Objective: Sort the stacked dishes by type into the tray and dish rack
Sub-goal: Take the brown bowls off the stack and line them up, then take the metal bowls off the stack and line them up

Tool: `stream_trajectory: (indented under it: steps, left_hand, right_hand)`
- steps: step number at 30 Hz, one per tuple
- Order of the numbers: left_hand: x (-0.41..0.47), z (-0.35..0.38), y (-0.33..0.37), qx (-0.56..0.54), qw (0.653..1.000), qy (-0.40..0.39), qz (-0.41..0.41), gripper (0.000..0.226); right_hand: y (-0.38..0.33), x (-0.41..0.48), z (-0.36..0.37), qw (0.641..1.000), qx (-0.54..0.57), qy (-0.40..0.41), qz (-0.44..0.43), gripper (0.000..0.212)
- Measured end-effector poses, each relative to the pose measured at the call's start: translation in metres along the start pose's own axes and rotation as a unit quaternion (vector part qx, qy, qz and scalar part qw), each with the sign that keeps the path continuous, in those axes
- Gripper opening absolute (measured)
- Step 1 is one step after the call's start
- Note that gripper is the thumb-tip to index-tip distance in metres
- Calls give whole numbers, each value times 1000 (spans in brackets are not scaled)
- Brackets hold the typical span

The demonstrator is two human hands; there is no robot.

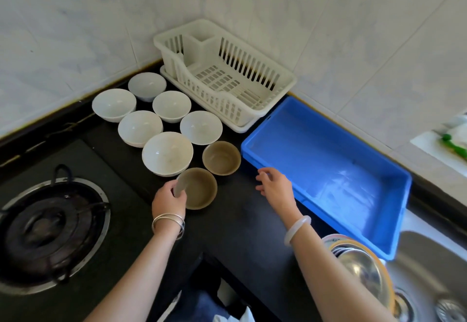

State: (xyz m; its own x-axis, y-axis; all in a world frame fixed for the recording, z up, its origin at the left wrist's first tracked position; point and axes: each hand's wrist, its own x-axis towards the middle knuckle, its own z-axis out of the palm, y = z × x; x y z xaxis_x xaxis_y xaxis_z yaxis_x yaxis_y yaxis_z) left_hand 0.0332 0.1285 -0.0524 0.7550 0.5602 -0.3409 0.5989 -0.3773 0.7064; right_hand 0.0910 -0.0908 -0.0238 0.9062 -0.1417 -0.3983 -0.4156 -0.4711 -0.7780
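Several white bowls [166, 153] stand upright in a cluster on the black counter, with two brown bowls beside them. My left hand [168, 199] grips the left rim of the near brown bowl [199, 189]. The other brown bowl [221, 158] stands just behind it. My right hand [274, 182] hovers open over the counter, by the near left corner of the blue tray [326, 134], holding nothing. The white dish rack [252, 74] stands in the corner behind the tray, with nothing in it. A stack of plates and metal dishes [358, 261] sits under my right forearm.
A gas burner [50, 225] is set into the counter at the left. A steel sink [429, 271] lies at the lower right, past the tray. Tiled walls close off the back. A white board with green items [452, 142] lies at the far right.
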Motion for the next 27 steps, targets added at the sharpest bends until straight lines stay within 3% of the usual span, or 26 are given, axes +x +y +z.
stream_trajectory:
  steps: [4, 11, 17, 20, 27]
  left_hand:
    - [-35, 12, 24, -8, 998, -29, 57, 27]
    - [-133, 88, 53, 23, 965, -202, 165, 19]
    - [-207, 141, 66, 83, 920, -287, 254, 23]
    - [-227, 155, 69, 131, 900, -292, 297, 25]
    - [-236, 162, 70, 168, 892, -275, 316, 29]
  right_hand:
    - [26, -34, -48, 997, -29, 56, -33, 15]
    - [109, -98, -133, 959, -197, 204, 0, 14]
    - [168, -137, -173, 930, -281, 236, 36, 20]
    - [179, -141, -175, 928, -286, 231, 52, 17]
    - [182, -140, -179, 946, -196, 251, 59, 6]
